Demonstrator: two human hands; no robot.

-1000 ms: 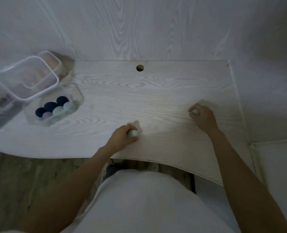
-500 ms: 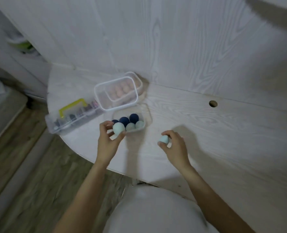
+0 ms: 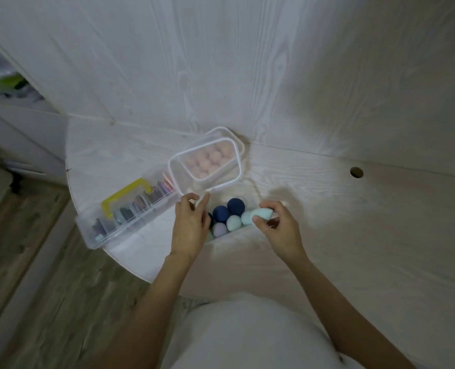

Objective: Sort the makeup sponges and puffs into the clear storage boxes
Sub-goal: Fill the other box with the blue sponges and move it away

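Note:
An open clear box (image 3: pixel 247 231) near the table's front edge holds navy (image 3: pixel 235 205), mint (image 3: pixel 233 222) and lilac (image 3: pixel 219 229) sponges. My left hand (image 3: pixel 190 226) hovers over its left end, pinching a pale mint sponge (image 3: pixel 200 202) between the fingertips. My right hand (image 3: pixel 281 230) is at the box's right end, gripping a mint egg-shaped sponge (image 3: pixel 262 213) over the rim. Behind it stands a clear lidded box (image 3: pixel 206 170) with several pink puffs (image 3: pixel 210 159) inside.
A long clear organiser (image 3: pixel 119 222) with a yellow handle (image 3: pixel 126 197) lies left of the boxes, holding small coloured items. The white wood table (image 3: pixel 354 235) has a cable hole (image 3: pixel 356 172) at the right. A wall panel rises behind; wooden floor lies left.
Both hands carried their mint sponges from the table's middle to the open box. The view swung left. Each hand now holds its sponge right over the box.

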